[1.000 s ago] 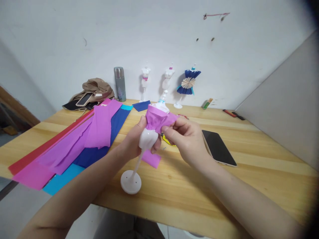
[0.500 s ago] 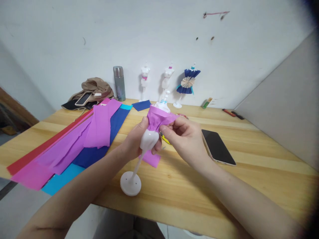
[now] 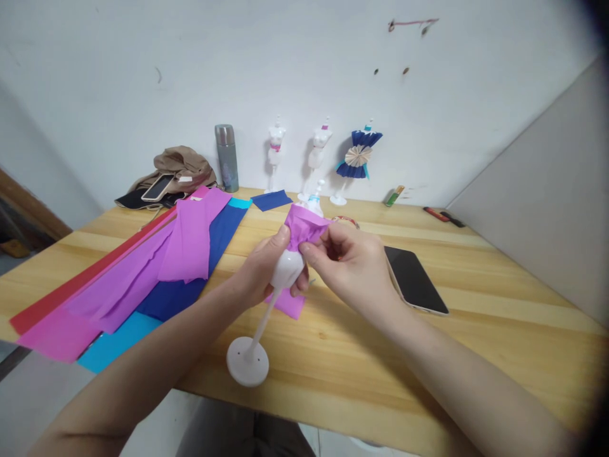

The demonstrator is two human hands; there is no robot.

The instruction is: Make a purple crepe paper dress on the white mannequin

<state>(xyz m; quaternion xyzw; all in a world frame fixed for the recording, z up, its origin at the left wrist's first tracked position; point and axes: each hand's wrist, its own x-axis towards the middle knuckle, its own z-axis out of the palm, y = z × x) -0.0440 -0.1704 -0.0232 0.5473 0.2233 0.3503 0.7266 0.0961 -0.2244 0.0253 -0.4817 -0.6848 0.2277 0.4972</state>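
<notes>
A small white mannequin [image 3: 287,270] on a round-footed stand is tilted, its top leaning away from me. My left hand [image 3: 266,260] is wrapped round its waist and hip, thumb on the front. Purple crepe paper [image 3: 304,223] covers the mannequin's chest and is gathered at the waist. My right hand [image 3: 345,254] pinches the paper's right side between thumb and fingers, close to the waist. Another piece of purple paper [image 3: 290,304] lies on the table beneath the hands. The mannequin's back is hidden.
Purple, red and blue paper sheets [image 3: 185,254] lie at left on the wooden table [image 3: 476,355]. A black-screened tablet [image 3: 415,279] is to the right. Along the wall stand a flask [image 3: 227,158], two white mannequins [image 3: 318,152] and one in blue pleated paper [image 3: 359,155].
My hands have drawn the paper in closer at the mannequin's right side, so less of it flares out. The mannequin's foot has shifted slightly toward me.
</notes>
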